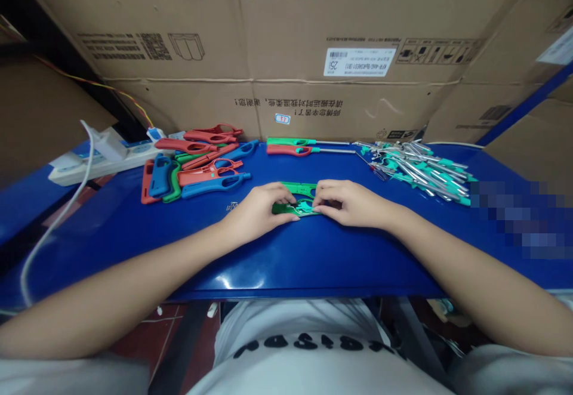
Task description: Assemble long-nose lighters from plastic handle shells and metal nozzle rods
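The left hand (274, 204) and right hand (342, 203) pinch opposite ends of the green casing (282, 209) at the middle of the tabletop (340, 258), likely light, stiff and slick, best held by its rims since the teal insert (305, 206) looks fragile, 2 lighters (286, 150) lying farther off.

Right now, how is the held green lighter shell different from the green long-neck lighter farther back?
The lighter shell is open, showing a teal insert inside; the long-neck lighter looks closed, with a metal tube extending from it. The lighter shell is held; the long-neck lighter lies on the blue table. Both are green.
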`<state>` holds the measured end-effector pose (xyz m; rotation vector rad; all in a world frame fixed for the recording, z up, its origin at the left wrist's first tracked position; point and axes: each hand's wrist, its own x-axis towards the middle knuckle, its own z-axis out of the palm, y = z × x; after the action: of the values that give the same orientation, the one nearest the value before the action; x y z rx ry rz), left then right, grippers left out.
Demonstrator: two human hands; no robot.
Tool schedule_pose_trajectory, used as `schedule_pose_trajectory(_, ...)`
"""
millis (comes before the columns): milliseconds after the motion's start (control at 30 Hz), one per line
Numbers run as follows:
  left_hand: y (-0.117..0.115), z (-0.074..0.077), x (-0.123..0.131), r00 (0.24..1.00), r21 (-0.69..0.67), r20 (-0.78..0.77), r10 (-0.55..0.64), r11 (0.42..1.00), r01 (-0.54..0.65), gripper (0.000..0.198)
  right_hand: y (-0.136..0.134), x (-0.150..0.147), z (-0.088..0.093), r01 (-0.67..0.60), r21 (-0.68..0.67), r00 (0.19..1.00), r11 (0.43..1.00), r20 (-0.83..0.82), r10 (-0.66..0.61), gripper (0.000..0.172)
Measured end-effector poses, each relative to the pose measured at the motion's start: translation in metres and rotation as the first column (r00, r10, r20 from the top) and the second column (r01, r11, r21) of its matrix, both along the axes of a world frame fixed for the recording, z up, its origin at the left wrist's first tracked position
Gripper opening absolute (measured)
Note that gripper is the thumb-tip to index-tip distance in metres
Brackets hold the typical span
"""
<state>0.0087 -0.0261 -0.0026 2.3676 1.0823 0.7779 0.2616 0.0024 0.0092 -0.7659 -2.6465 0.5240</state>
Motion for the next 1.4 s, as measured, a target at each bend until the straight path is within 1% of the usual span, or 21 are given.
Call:
schedule_pose_trajectory(100,0.001,-0.001,0.0,1.0,-0.01,0.006,0.004,1.0,-0.004,0.025,-0.002,-0.002,0.0,-0.001,0.039,1.0,0.999,0.031,0.0,0.013)
schedule_pose_trajectory(200,0.001,-0.002,0.0,1.0,-0.042,0.017,0.014,0.999,-0.013,0.026,-0.004,-0.003,0.001,-0.01,0.112,0.996,0.994,0.093,0.0,0.016)
schedule_pose_trajectory(300,0.002,-0.002,0.0,0.999,-0.065,0.026,0.022,0.998,-0.02,0.026,-0.006,-0.003,0.002,-0.018,0.174,0.993,0.985,0.116,-0.003,0.019)
schedule_pose_trajectory(467,0.001,-0.002,0.002,0.999,-0.102,0.02,0.048,0.994,-0.046,0.026,-0.006,-0.003,0.001,-0.029,0.202,0.993,0.979,0.117,0.006,0.02)
schedule_pose_trajectory(600,0.001,-0.001,0.003,0.999,-0.108,0.018,0.051,0.993,-0.048,0.025,-0.007,-0.003,0.002,-0.062,0.207,0.989,0.976,0.143,0.032,0.019)
schedule_pose_trajectory(700,0.0,-0.001,0.003,0.999,-0.09,0.014,0.046,0.995,-0.044,0.025,-0.01,-0.005,0.005,-0.09,0.251,0.976,0.964,0.217,0.034,0.02)
schedule_pose_trajectory(833,-0.001,-0.001,0.004,0.999,-0.086,0.019,0.048,0.995,-0.047,0.027,-0.016,-0.01,0.011,-0.108,0.301,0.944,0.947,0.33,0.003,0.02)
schedule_pose_trajectory(900,-0.001,-0.001,0.005,0.997,-0.114,0.051,0.054,0.992,-0.048,0.031,-0.017,-0.01,0.01,-0.092,0.284,0.943,0.955,0.333,-0.008,0.02)
schedule_pose_trajectory(933,-0.002,-0.002,0.005,0.996,-0.128,0.069,0.059,0.991,-0.05,0.034,-0.016,-0.01,0.009,-0.071,0.258,0.953,0.963,0.304,-0.011,0.02)
schedule_pose_trajectory(1000,-0.002,-0.003,0.006,0.994,-0.142,0.081,0.067,0.988,-0.055,0.039,-0.013,-0.009,0.006,-0.027,0.17,0.981,0.985,0.194,-0.007,0.019)
schedule_pose_trajectory(1067,-0.002,-0.003,0.006,0.996,-0.13,0.063,0.07,0.99,-0.061,0.043,-0.009,-0.007,0.001,0.01,0.061,0.997,0.998,0.071,-0.014,0.014)
schedule_pose_trajectory(1100,-0.002,-0.003,0.005,0.997,-0.117,0.049,0.067,0.991,-0.06,0.043,-0.007,-0.006,-0.001,0.025,0.017,0.999,1.0,0.025,-0.026,0.015)
schedule_pose_trajectory(1133,-0.003,-0.003,0.005,0.998,-0.101,0.033,0.058,0.993,-0.055,0.042,-0.006,-0.006,-0.002,0.039,-0.014,0.999,0.999,-0.006,-0.04,0.021)
schedule_pose_trajectory(1200,-0.004,-0.001,0.005,0.999,-0.066,0.004,0.034,0.997,-0.034,0.038,-0.005,-0.006,-0.004,0.068,-0.04,0.997,0.997,-0.024,-0.069,0.034)
schedule_pose_trajectory(1233,-0.005,0.001,0.005,1.0,-0.052,-0.009,0.024,0.998,-0.024,0.038,-0.005,-0.007,-0.005,0.076,-0.038,0.997,0.996,-0.016,-0.077,0.038)
schedule_pose_trajectory(1267,-0.006,0.002,0.005,1.0,-0.042,-0.02,0.015,0.999,-0.016,0.038,-0.005,-0.007,-0.005,0.077,-0.034,0.997,0.996,0.0,-0.077,0.039)
schedule_pose_trajectory(1333,-0.008,0.004,0.006,1.0,-0.042,-0.024,0.003,0.999,-0.004,0.036,-0.006,-0.008,-0.004,0.067,-0.027,0.997,0.997,0.031,-0.066,0.034)
schedule_pose_trajectory(1400,-0.009,0.004,0.007,1.0,-0.049,-0.016,-0.004,0.999,0.003,0.031,-0.007,-0.009,-0.003,0.05,-0.024,0.998,0.998,0.046,-0.049,0.03)
